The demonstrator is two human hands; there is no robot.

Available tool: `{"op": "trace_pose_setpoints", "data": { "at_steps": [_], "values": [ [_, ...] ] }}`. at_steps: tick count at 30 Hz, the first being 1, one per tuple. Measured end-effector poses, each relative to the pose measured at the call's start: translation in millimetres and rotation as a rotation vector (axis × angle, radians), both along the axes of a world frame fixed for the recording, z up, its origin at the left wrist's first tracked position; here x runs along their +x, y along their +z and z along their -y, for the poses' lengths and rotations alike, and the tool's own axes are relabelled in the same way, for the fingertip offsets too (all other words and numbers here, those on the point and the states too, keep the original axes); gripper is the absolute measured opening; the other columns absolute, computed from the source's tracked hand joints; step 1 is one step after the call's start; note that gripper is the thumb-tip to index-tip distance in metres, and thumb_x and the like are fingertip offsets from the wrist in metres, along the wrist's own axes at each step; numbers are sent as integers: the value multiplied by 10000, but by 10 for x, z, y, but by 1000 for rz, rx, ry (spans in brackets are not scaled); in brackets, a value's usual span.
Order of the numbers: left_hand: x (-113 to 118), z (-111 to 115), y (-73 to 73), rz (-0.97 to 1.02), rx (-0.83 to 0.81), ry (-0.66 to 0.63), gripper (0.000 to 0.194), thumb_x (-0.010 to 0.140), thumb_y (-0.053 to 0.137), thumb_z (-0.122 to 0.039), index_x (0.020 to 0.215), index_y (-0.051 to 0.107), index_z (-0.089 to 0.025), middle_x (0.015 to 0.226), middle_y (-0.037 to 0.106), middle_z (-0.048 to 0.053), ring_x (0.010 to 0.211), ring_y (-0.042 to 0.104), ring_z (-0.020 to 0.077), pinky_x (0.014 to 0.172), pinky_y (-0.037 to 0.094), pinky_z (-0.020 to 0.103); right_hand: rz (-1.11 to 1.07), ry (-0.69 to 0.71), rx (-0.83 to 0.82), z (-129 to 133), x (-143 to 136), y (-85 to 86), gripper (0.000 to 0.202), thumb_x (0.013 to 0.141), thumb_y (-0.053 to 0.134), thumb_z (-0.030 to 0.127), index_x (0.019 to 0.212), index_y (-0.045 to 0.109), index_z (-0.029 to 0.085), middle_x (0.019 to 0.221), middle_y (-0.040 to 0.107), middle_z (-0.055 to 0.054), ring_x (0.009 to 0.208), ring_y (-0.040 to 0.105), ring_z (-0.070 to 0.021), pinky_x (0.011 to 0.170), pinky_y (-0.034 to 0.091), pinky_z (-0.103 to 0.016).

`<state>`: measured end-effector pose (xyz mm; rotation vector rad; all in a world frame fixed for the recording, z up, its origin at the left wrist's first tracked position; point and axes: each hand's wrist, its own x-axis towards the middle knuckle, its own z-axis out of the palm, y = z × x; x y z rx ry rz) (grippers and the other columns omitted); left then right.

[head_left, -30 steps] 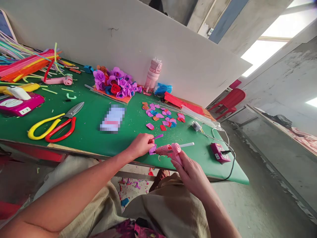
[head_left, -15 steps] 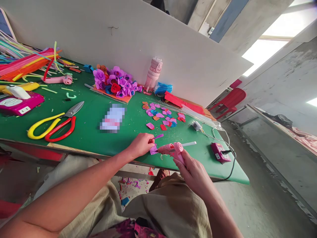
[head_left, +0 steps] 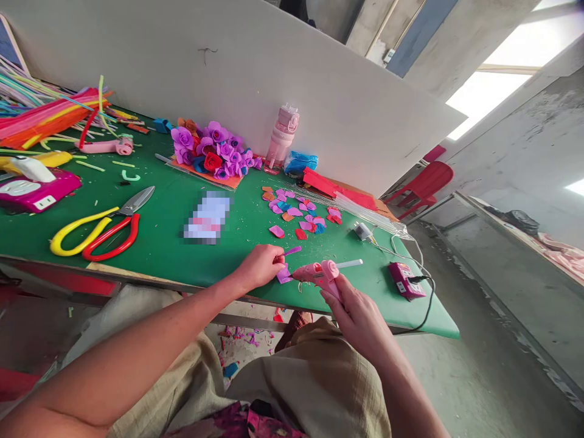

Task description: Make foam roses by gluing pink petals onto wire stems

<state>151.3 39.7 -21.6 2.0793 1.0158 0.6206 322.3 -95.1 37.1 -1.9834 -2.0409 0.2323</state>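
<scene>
My right hand (head_left: 349, 304) is closed round the handle of a pink hot glue gun (head_left: 319, 273), with a clear glue stick (head_left: 350, 263) poking out of its back. The nozzle points left, close to a purple paper petal (head_left: 283, 274) at the table's front edge. My left hand (head_left: 260, 266) is pinched beside that petal, and a narrow purple strip (head_left: 292, 250) sticks out from its fingers. Just beyond lie loose petals (head_left: 294, 212) in purple, red, orange and blue. A bunch of paper flowers (head_left: 214, 149) rests further back.
Scissors (head_left: 109, 225) and a blurred-out phone (head_left: 207, 218) lie left on the green table (head_left: 159, 261). A pink bottle (head_left: 281, 140) stands by the partition. A power strip (head_left: 406, 281) with a cable sits right. Colourful strips (head_left: 50, 121) and another glue gun (head_left: 107, 146) fill the far left.
The glue gun and my right hand have shifted very slightly right, opening a small gap from the petal. My left hand stays nearly in place.
</scene>
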Motion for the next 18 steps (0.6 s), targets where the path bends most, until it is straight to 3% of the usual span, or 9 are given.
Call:
{"op": "trace_pose_setpoints", "data": {
  "at_steps": [10,18],
  "values": [
    [-2,-5,-3,-1,-14,-3,130,674,527,-153,544,530,-164,524,546,-16,529,466,112,492,240,224,-25,-54,31,30,65,8,284,919,335,358,1073,504,190,684,607,-19,567,551,-164,520,392,-249],
    [12,-7,-29,17,-7,-3,132,674,510,-163,542,522,-164,521,540,-16,517,449,108,492,244,226,-105,32,-10,51,-66,38,191,913,346,331,818,460,211,619,533,12,522,476,-134,492,348,-235]
  ]
}}
